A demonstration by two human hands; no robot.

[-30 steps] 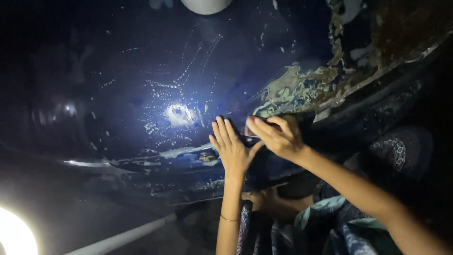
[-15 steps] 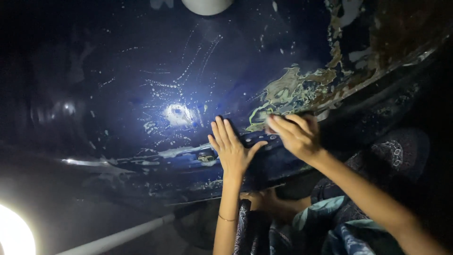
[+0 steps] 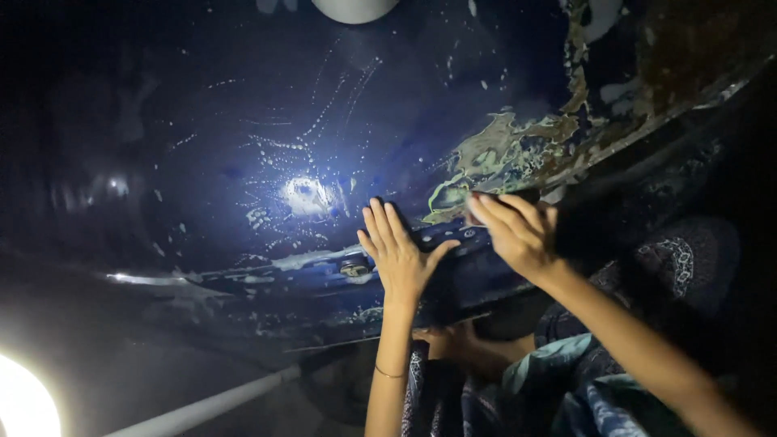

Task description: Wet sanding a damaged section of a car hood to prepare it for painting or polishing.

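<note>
1. Since the picture from a second ago, the right hand point(image 3: 518, 231) has slid to the right along the dark blue panel point(image 3: 243, 162), away from the left hand point(image 3: 401, 255). Back then the two hands touched; now there is a gap between them.
2. The left hand has stayed in the same spot. It lies flat on the panel, fingers straight and close together, thumb out to the side. It holds nothing.
3. The right hand is curled, with its fingers bent down over a small dark thing, maybe a sanding block point(image 3: 506, 197). Only its edge shows, so I cannot tell for sure what it is.
4. The block is pressed on the panel right at the bottom end of the peeling patch point(image 3: 518, 150), where the blue paint is gone and pale green and brown show.
5. That patch is long. It runs from the right hand up and to the right, toward the top corner. The right hand is the nearer one; the left hand is beside it, on smooth blue paint.
6. A bright spot of light point(image 3: 306, 194) shines on the panel, just left of the left hand. White scratches and flecks are all around it.
7. A lamp point(image 3: 24, 405) glows at the bottom left.
8. The person's patterned blue clothes point(image 3: 583, 396) show below the arms.
</note>
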